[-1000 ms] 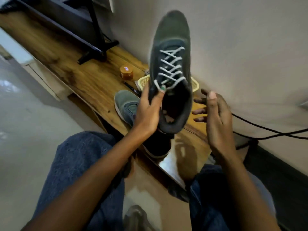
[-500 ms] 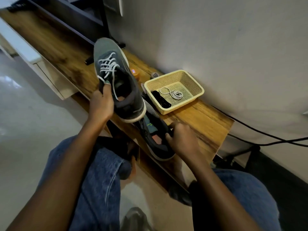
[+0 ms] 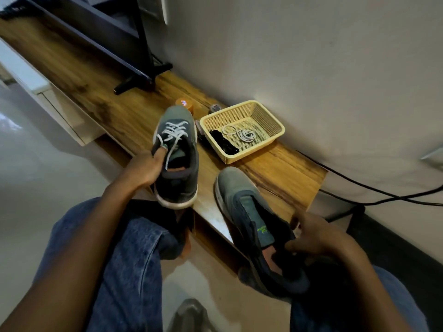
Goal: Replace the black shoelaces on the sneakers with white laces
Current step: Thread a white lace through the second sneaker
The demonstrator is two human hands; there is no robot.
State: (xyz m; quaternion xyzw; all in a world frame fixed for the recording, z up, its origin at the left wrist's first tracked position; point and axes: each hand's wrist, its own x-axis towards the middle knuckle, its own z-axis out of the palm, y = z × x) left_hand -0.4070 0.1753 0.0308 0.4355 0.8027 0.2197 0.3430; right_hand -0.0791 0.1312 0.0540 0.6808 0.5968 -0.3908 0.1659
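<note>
Sneakers (image 3: 176, 161) sit over wooden shelf (image 3: 115, 111) beside wall (image 3: 311, 56).

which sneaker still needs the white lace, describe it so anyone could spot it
On the wooden shelf along the wall, look right of the yellow basket's near corner. The sneaker gripped by the right hand has no lace; its twin shows white lacing.

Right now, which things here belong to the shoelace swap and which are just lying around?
Part of the job:
white-laced sneaker, held by the left hand
unlaced sneaker, held by the right hand
coiled white lace and black lace in the yellow basket

Just lying about:
orange jar
black stand
black cables
</note>
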